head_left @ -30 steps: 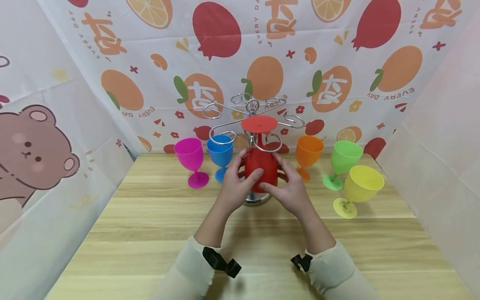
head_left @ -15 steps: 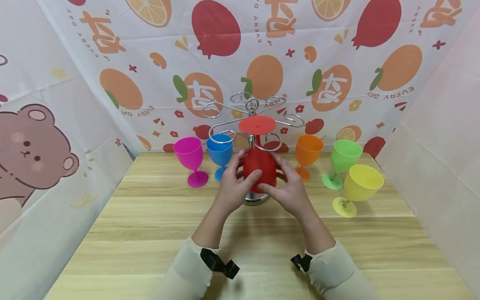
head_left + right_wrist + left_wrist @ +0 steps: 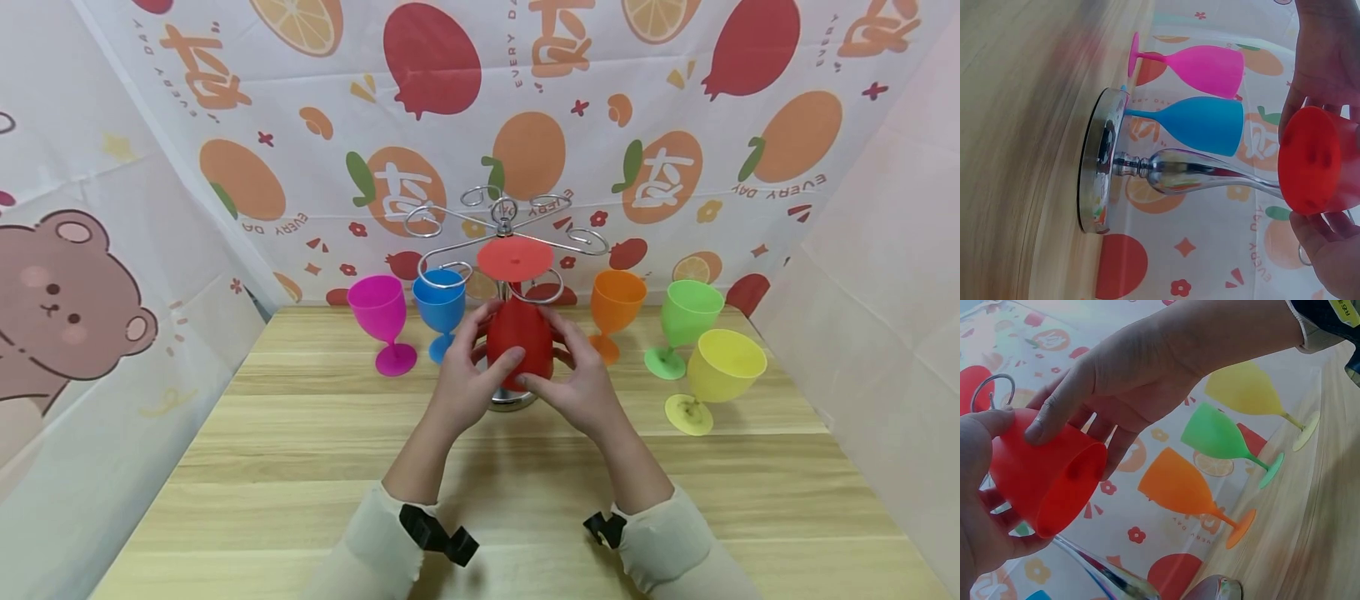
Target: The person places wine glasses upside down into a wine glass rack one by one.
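An upside-down red plastic goblet (image 3: 519, 333) is held between both hands, its foot uppermost and its open rim facing down. My left hand (image 3: 467, 375) grips the bowl from the left, and my right hand (image 3: 579, 377) grips it from the right, thumbs toward me. Behind it stands a silver metal rack (image 3: 504, 227) with curled arms. The red stem passes at the rack's front loop, with the foot above that loop. In the right wrist view, the goblet's opening (image 3: 1310, 161) hangs well above the rack's round base (image 3: 1099, 162).
Upright on the left are a magenta goblet (image 3: 377, 308) and a blue goblet (image 3: 440, 307). To the right stand an orange goblet (image 3: 617, 304), a green goblet (image 3: 692, 312) and a yellow goblet (image 3: 726, 367). Printed cloth (image 3: 300, 167) hangs behind the wooden table (image 3: 300, 467).
The red goblet has come down slightly, its foot now closer to the front loop. Both hands have sunk a little with it and keep their grip. The rack and other goblets stay put.
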`<state>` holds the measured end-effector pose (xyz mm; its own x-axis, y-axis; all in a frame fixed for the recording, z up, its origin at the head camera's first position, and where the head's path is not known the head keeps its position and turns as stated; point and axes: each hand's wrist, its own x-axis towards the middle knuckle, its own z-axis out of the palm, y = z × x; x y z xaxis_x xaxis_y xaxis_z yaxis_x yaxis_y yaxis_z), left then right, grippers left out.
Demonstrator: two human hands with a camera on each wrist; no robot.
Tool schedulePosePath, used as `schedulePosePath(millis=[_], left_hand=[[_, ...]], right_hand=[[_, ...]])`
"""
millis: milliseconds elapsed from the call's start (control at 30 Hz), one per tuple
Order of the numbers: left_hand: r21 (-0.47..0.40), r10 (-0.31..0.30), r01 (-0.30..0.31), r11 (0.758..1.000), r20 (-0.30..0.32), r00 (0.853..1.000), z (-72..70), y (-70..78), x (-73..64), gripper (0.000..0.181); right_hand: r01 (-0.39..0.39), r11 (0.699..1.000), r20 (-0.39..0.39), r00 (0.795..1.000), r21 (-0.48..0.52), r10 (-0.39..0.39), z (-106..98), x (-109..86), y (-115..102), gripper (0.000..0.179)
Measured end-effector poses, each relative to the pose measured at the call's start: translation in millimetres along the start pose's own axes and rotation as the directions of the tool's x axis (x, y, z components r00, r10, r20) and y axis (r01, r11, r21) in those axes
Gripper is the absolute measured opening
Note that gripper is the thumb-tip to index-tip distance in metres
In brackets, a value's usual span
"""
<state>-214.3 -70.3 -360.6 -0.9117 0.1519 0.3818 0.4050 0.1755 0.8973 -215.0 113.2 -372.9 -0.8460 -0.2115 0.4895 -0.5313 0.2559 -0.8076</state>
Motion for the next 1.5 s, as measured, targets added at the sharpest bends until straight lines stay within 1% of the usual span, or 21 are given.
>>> schedulePosePath(millis=[133,300,667,1067,1267,1500], left_hand=[[-0.006,-0.003,0.003,1.000,0.003,1.000,1.5,-0.4,-1.8,0.070],[-0.010,0.010,-0.010,1.000,0.011,1.000,3.4,-1.2,-3.5,0.069],[-0.026,0.010,-0.010,1.000,0.018,1.000,6.3,0.1,-6.5,0.070],[-0.027,0.010,-0.009,1.000,0.027,1.000,11.0,1.3,-5.9,0.068],[-0.007,0.011,-0.010,1.000,0.031,0.999,13.5,0.9,-6.0,0.068],[0.005,-0.001,0.001,1.000,0.037,0.999,15.9,-1.0,-5.6,0.068]], right_hand=[[0.010,1.000,0.003,1.000,0.009,-0.010,-1,-1.8,-1,0.081],[0.018,0.999,0.008,1.000,0.032,-0.018,-2,-3.9,-2,0.078],[0.022,0.998,0.010,1.000,0.051,-0.022,-4,-6.9,0,0.081],[-0.009,0.998,0.007,1.000,0.067,0.009,-8,-8.1,2,0.081],[-0.018,0.999,-0.001,1.000,0.047,0.018,-10,-9.5,5,0.083],[-0.043,0.997,0.001,0.999,0.063,0.043,-10,-9.7,7,0.084]])
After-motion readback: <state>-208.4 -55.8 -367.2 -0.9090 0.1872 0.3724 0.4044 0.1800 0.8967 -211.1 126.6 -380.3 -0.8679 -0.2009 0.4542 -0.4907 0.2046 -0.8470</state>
